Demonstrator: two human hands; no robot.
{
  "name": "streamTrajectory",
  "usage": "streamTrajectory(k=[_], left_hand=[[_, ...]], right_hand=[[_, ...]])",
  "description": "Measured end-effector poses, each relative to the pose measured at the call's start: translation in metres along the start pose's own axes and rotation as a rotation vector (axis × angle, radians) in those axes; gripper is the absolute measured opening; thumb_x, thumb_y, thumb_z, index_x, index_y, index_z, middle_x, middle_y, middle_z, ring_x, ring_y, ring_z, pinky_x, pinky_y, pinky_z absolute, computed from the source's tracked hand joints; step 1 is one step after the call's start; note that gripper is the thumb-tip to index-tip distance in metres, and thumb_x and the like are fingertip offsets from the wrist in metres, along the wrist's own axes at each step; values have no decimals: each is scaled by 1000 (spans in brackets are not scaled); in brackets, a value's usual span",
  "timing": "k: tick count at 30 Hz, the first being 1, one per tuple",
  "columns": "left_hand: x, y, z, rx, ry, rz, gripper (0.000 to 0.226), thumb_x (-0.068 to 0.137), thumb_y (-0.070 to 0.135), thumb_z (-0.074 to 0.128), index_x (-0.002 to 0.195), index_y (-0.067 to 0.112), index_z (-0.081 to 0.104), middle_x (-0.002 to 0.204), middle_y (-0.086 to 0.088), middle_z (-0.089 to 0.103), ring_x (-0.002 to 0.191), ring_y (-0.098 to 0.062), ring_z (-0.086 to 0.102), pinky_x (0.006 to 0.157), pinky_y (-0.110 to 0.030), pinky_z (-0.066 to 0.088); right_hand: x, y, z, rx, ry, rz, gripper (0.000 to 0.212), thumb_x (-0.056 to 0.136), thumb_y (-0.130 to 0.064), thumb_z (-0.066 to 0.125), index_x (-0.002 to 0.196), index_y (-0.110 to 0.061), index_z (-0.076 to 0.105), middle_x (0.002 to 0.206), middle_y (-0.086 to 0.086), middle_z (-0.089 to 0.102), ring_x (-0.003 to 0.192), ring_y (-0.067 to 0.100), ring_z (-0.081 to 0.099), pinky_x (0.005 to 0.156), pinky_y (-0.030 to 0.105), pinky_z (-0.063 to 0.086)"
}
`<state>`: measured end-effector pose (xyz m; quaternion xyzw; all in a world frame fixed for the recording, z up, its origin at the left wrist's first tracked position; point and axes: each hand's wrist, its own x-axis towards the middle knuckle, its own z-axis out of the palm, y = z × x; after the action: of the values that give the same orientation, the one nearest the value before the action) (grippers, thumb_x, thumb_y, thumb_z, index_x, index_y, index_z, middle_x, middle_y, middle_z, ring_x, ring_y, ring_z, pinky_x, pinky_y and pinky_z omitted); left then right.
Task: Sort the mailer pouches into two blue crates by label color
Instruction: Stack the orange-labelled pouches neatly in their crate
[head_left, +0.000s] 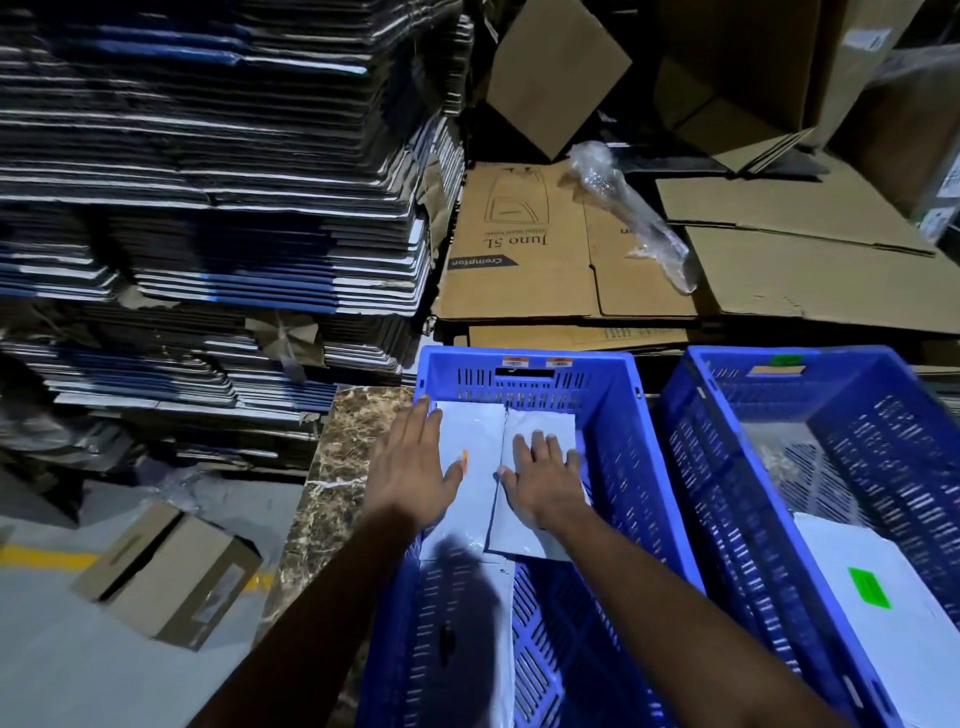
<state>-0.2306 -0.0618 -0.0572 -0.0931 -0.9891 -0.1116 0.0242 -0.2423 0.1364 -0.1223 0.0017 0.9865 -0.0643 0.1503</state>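
Two blue crates stand side by side on a marble counter. In the left crate (618, 415), marked with orange stickers on its far rim, lie pale grey mailer pouches (480, 441). My left hand (413, 467) lies flat, fingers straight, on the left pouch, beside a sliver of orange label (465, 460). My right hand (545, 475) presses flat on the right pouch (540, 421). The right crate (727, 467) carries a green sticker on its far rim and holds a white pouch (862, 644) with a green label (868, 587).
A tall stack of flattened cartons (208, 208) rises to the left behind the marble counter (343, 467). Flat brown cardboard (571, 249) and a crumpled plastic wrap (634, 213) lie beyond the crates. A small box (166, 571) sits on the floor at the lower left.
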Motion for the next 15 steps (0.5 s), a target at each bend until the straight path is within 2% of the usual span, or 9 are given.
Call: streamTrajectory(k=[3,7,9,13,15], left_hand=[[1,0,-1,-10,-10,-10,73,95,58,39,155,20,18,165,1,6,151,-21,7,120,-45,16],[1,0,-2,-15,-17,-1,74,95,60,34,155,20,15,165,1,3,152,-21,4,120,-46,14],[1,0,-1,-22,-10,5,74,96,60,33,155,20,15,165,2,3,152,-21,4,120,-46,14],[0,-1,1,-51,7,13,72,96,60,34,154,20,19,165,2,5,152,-20,6,120,-45,13],[-1,-2,2,-69,33,20,70,95,59,37,153,19,25,165,0,10,151,-22,10,119,-45,16]], right_hand=[[8,14,8,51,-47,-66,69,103,-56,17,159,-21,-3,166,8,-12,153,29,-11,123,52,2],[15,26,1,-9,1,-159,67,104,-53,17,159,-18,1,166,9,-11,153,29,-13,123,53,-1],[22,19,-4,38,49,-150,68,102,-55,14,159,-18,1,166,9,-10,153,28,-13,123,52,-3],[35,10,6,84,-67,-76,72,101,-59,11,159,-18,-5,165,9,-17,152,29,-18,123,52,-3],[37,13,20,50,-54,-76,71,102,-56,12,158,-17,-6,164,9,-19,151,30,-20,123,52,-3]])
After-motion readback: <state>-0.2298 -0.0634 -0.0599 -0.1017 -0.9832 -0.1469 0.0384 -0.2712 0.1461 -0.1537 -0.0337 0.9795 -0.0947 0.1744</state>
